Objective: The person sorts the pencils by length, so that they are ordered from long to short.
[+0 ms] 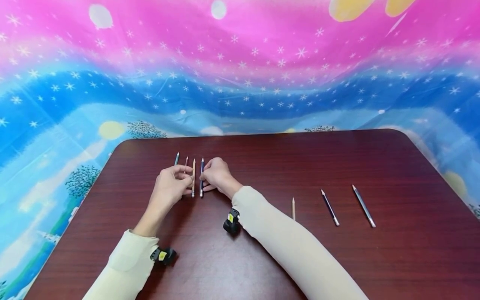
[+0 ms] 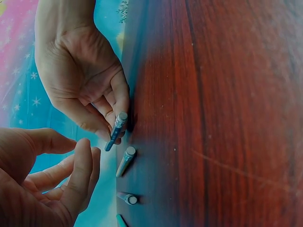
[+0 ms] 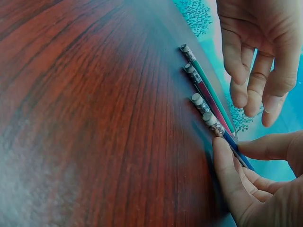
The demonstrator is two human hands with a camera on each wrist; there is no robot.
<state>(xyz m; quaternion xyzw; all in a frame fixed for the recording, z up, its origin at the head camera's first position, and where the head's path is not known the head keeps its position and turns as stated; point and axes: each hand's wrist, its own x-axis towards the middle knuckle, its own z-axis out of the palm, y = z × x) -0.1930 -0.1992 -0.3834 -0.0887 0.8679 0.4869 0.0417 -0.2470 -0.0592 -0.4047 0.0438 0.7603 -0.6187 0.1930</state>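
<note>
My right hand (image 1: pixel 218 174) pinches a blue pencil (image 1: pixel 202 177) between thumb and fingers, tip pointing away from me. In the right wrist view the pencil's white eraser end (image 3: pixel 210 119) sticks out from the pinch. My left hand (image 1: pixel 168 185) hovers over the row to its left, fingers loosely bent, with nothing between thumb and fingertips in the left wrist view. A wood-coloured pencil (image 1: pixel 193 189) lies next to the blue one. Farther left are a red pencil (image 3: pixel 203 87) and a green pencil (image 3: pixel 208 80), both partly hidden by my left hand in the head view.
On the right of the dark red wooden table (image 1: pixel 262 162) lie a wood-coloured pencil (image 1: pixel 293 206), partly behind my right sleeve, a dark pencil (image 1: pixel 330 208) and a grey-blue pencil (image 1: pixel 363 206). A pink and blue printed cloth (image 1: pixel 240 83) hangs beyond the table's far edge.
</note>
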